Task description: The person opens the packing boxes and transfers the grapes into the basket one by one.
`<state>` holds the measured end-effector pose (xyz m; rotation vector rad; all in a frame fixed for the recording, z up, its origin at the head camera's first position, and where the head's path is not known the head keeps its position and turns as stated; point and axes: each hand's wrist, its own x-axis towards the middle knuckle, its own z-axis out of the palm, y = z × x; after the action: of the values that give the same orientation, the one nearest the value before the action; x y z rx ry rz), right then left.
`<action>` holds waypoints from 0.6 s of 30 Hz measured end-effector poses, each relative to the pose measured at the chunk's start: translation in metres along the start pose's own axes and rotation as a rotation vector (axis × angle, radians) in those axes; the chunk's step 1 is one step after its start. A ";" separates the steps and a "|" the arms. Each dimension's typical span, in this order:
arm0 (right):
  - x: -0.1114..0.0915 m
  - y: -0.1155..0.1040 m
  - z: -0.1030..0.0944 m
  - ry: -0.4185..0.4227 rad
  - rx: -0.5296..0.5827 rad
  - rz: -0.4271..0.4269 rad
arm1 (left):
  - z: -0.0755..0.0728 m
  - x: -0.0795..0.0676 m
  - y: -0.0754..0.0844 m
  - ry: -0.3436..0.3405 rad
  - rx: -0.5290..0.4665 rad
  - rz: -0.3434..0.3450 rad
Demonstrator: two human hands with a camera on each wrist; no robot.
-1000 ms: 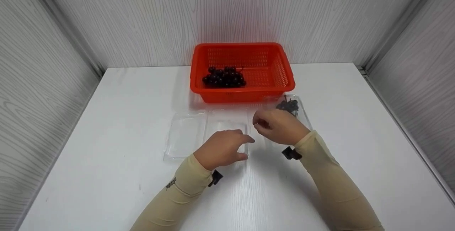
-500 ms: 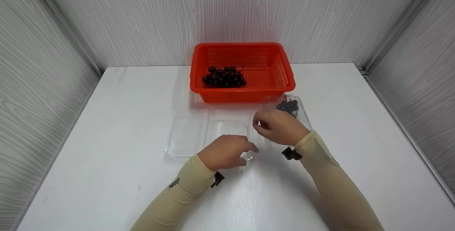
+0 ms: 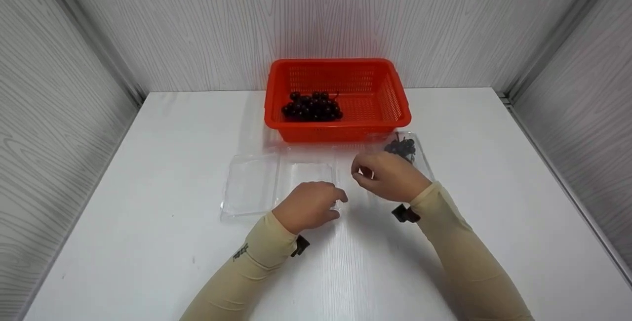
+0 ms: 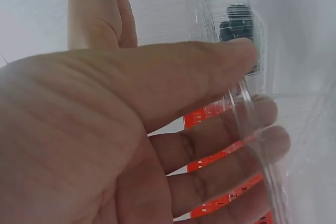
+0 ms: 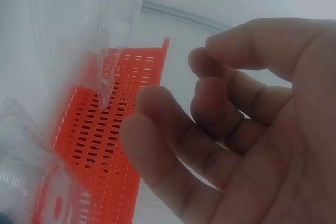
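My left hand (image 3: 308, 205) holds the near right side of a clear plastic hinged box (image 3: 251, 182), which lies spread open on the table. In the left wrist view, its rim (image 4: 252, 129) passes between my thumb and fingers. My right hand (image 3: 392, 178) hovers to the right of this box with its fingers loosely bent. The right wrist view shows nothing between those fingers (image 5: 163, 166). Partly hidden behind the right hand is a second clear box (image 3: 423, 164) with dark grapes (image 3: 401, 147) in it.
A red plastic basket (image 3: 338, 125) stands against the back wall, just behind the boxes. Dark grapes (image 3: 312, 107) lie in its left half. Pale wood-patterned panels (image 3: 197, 24) enclose the white table (image 3: 148, 202) at the back and both sides.
My left hand and the spread box have shifted slightly right and toward me, then back left past the first position. The right hand, the basket and the second box have stayed in place.
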<state>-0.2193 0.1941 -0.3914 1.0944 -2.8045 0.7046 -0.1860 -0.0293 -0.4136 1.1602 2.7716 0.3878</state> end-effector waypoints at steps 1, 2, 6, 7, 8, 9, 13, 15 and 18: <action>0.000 0.000 0.000 -0.001 0.000 -0.002 | 0.000 0.000 0.000 -0.006 -0.006 -0.011; 0.000 0.000 0.000 -0.002 -0.001 -0.002 | 0.000 0.000 -0.001 -0.011 -0.014 -0.023; 0.000 0.000 0.000 -0.010 -0.009 0.000 | -0.002 -0.001 -0.003 -0.027 -0.041 -0.065; 0.000 0.001 0.000 -0.014 -0.010 0.004 | -0.003 -0.001 -0.004 -0.031 -0.048 -0.074; 0.000 0.001 0.000 -0.017 -0.011 0.007 | -0.004 -0.002 -0.005 -0.035 -0.055 -0.083; 0.000 0.001 0.000 -0.021 -0.013 0.010 | -0.005 -0.002 -0.006 -0.038 -0.061 -0.089; 0.000 0.000 -0.001 -0.033 -0.023 0.025 | -0.008 -0.004 -0.011 -0.040 -0.086 -0.127; 0.001 0.000 0.000 -0.038 -0.027 0.028 | -0.009 -0.005 -0.014 -0.039 -0.095 -0.151; 0.001 0.000 0.001 -0.043 -0.024 0.022 | -0.010 -0.006 -0.018 -0.050 -0.101 -0.187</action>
<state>-0.2205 0.1931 -0.3919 1.0887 -2.8575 0.6550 -0.1963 -0.0481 -0.4085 0.8681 2.7507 0.4654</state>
